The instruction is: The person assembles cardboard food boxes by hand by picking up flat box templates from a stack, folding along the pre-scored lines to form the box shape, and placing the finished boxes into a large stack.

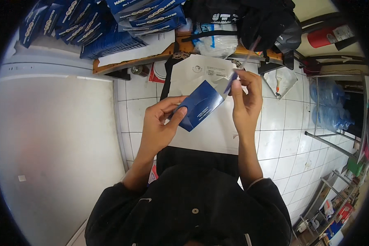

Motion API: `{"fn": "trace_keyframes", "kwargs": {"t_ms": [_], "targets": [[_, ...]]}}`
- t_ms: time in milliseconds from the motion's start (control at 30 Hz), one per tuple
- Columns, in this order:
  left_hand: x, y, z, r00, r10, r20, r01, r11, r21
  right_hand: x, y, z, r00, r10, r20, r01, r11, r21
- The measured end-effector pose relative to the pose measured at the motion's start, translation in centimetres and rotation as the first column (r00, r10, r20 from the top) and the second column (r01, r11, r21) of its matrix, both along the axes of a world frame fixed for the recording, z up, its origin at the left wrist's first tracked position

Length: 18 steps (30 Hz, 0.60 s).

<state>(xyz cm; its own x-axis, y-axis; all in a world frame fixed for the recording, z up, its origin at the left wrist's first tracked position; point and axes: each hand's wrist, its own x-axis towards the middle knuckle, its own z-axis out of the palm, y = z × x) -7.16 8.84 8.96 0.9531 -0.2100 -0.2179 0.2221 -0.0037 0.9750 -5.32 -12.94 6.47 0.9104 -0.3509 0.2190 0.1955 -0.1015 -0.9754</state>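
A small blue carton with pale print is held tilted above my lap, its upper right end open and showing a grey-white inside. My left hand grips the lower left end, thumb on the front face and fingers behind. At the open end, my right hand pinches a dark blue flap between thumb and fingers. Beneath the carton lies a large white cardboard sheet across my lap, with a printed panel at its far edge.
Blue cartons are piled on a wooden bench at the far left. A plastic-wrapped pack and a black bag sit farther right. Large water bottles stand on a metal rack to the right; a white panel borders my left.
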Motion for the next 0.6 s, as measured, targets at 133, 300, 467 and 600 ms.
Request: {"fn": "trace_keyframes", "kwargs": {"t_ms": [133,300,467,600], "targets": [[-0.3,0.3,-0.7,0.999,0.033,0.033,-0.034,0.999,0.008,0.4,0.2,1.5,0.981,0.183,-0.067,-0.192,0.963,-0.187],[-0.2,0.5,0.1,0.998,-0.064,0.028,0.061,0.994,0.093,-0.4,1.2,1.3,0.985,0.172,0.001,-0.147,0.841,-0.521],[0.1,0.3,-0.2,0.994,-0.1,0.046,0.093,0.987,0.134,-1.4,1.3,1.3,0.979,0.202,-0.035,-0.192,0.848,-0.494],[1.0,-0.4,0.2,0.982,-0.178,0.066,0.157,0.957,0.244,-1.8,0.1,1.4,0.966,0.247,-0.073,-0.249,0.82,-0.516]]}}
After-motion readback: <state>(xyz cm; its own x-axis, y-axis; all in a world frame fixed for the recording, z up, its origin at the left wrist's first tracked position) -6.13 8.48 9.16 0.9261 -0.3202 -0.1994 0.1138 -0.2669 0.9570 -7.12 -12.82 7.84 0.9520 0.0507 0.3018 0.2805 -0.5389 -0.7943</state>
